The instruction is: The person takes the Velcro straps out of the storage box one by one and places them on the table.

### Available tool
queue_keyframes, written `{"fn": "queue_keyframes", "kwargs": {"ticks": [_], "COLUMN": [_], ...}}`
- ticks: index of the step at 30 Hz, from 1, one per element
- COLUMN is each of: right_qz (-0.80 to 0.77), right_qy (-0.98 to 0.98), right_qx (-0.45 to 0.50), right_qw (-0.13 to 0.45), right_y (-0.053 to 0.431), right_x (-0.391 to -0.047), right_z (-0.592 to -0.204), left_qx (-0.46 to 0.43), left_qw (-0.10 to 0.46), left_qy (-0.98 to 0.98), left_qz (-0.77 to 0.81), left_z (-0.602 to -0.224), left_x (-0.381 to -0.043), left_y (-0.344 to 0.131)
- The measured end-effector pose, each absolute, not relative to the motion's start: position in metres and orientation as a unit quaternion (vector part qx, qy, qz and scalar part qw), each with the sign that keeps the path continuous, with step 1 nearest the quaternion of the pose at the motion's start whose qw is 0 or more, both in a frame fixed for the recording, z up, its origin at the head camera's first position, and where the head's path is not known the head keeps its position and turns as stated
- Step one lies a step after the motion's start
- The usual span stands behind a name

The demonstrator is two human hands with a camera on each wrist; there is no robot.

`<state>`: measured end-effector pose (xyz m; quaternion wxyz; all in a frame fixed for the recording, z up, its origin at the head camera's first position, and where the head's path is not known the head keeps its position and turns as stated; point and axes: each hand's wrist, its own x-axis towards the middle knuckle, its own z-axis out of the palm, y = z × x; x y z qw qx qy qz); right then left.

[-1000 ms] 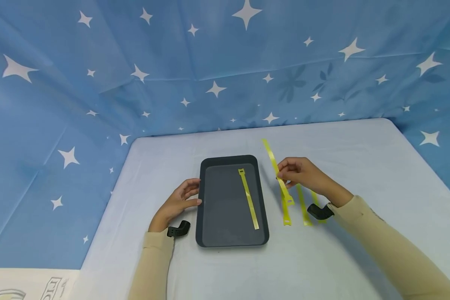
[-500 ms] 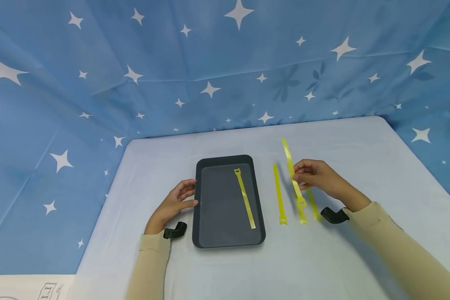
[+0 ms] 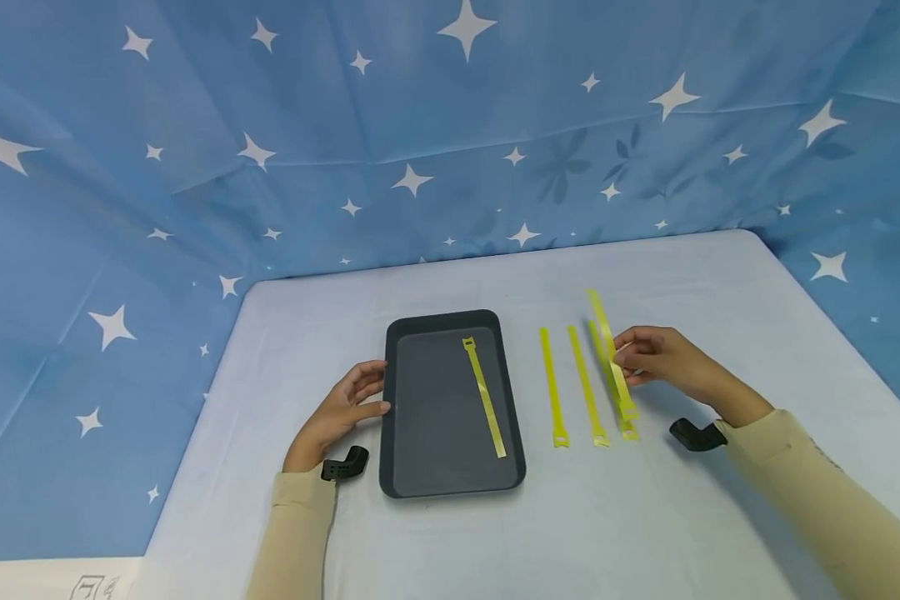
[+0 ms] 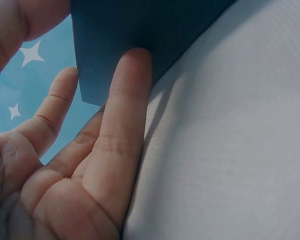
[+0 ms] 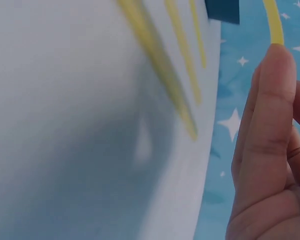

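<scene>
My right hand pinches a yellow cable strap by its middle, between thumb and fingers. Its slotted head points down toward me, and it overlaps another yellow strap lying on the table. In the right wrist view, one end of the held strap rises past the fingertips. My left hand rests against the left side of a dark grey tray, thumb and fingers touching its outer wall. Seen from the left wrist, the thumb lies straight against that wall. Inside the tray lies one yellow strap.
Between tray and right hand, two more yellow straps, a nearer-tray one and its neighbour, lie side by side on the white table. A blue star-patterned cloth hangs behind. Printed paper or cloth shows at lower left.
My right hand has carried the strap rightward, past two straps on the table to above the rightmost one, and it now hangs lower. The left hand stays at the tray's side.
</scene>
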<state>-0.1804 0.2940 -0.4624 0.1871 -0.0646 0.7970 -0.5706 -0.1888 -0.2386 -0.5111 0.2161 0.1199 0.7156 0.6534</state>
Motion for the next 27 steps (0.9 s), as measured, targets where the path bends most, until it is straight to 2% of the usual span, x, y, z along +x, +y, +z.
{"fn": "queue_keyframes", "kwargs": {"ticks": [18, 27], "right_qz": [-0.541, -0.532], "right_qy": [0.803, 0.807], "right_qx": [0.0, 0.013], "right_qw": [0.25, 0.257], "right_y": [0.321, 0.323], "right_x": [-0.18, -0.178], "right_z": [-0.478, -0.486], "left_qx": [0.126, 0.129], "left_qw": [0.211, 0.207], "left_qy": [0.711, 0.718], "left_qz": [0.659, 0.652], "left_z": [-0.51, -0.512], "left_x": [-0.188, -0.189], "left_y": [-0.237, -0.238]}}
